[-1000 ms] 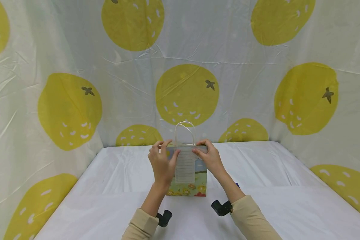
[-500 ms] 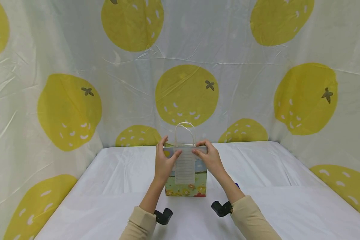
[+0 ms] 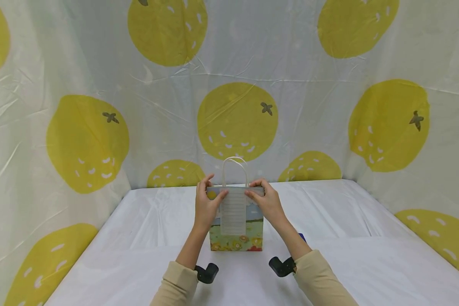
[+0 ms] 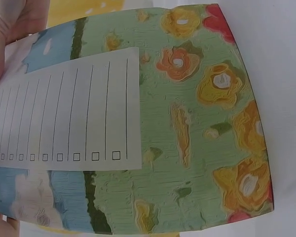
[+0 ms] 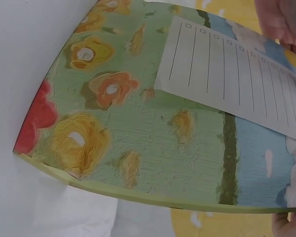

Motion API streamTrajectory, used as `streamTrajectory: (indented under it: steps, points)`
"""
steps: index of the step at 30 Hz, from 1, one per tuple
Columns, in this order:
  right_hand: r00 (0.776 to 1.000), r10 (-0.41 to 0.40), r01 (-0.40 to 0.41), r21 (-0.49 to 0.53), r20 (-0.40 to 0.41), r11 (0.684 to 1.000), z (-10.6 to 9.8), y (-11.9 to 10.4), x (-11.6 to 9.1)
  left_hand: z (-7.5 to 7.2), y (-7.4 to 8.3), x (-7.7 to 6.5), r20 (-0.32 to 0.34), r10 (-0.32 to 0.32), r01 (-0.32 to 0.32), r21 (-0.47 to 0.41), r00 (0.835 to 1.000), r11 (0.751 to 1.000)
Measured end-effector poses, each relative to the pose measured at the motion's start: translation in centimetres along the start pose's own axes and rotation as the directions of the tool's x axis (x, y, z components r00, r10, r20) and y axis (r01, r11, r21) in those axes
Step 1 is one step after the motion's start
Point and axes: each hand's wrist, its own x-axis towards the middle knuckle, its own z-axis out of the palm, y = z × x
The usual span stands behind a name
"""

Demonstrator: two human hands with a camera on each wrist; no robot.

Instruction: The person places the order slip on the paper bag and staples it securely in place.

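No words or numbers can be read; the paper slip (image 3: pixel 233 214) on the bag (image 3: pixel 254 231) bears ruled lines (image 4: pixel 107 111) and square boxes (image 4: pixel 76 157) along its left edge.

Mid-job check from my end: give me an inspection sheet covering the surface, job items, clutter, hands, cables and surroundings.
Surface: white tablecloth, lightly creased.
Job items: flower-printed paper gift bag, upright, white handles raised; lined checkbox sheet against its front.
Clutter: blue item beyond the right forearm; too hidden to identify.
Left hand: pinches the bag's top edge, thumb by the sheet's left border.
Right hand: pinches the bag's top edge, thumb by the sheet's right border.
Cables: nothing seen.
Surroundings: white curtain with yellow lemon prints.
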Motion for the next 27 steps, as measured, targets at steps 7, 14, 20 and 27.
streamTrajectory:
  steps: [7, 14, 20, 27]
  points:
    - [1.000, -0.015, 0.015, 0.010, -0.010, 1.000, 0.0, -0.2, -0.1, 0.1, 0.2, 0.4, 0.020, -0.040, 0.041, -0.015, 0.999, 0.999]
    - [1.000, -0.014, 0.015, 0.030, -0.020, 0.999, 0.0, -0.1, -0.1, 0.0, 0.3, 0.4, 0.017, -0.041, 0.041, -0.009, 0.999, 0.999]
    - [1.000, 0.025, -0.024, 0.029, -0.013, 0.999, -0.2, -0.2, -0.1, -0.2, 0.2, 0.4, 0.030, -0.042, 0.043, -0.024, 0.999, 0.999]
    - [0.999, 0.039, -0.039, 0.021, -0.016, 0.999, -0.7, -2.7, -1.1, -0.6, -0.2, 0.8, 0.104, -0.144, 0.153, -0.081, 0.984, 0.985]
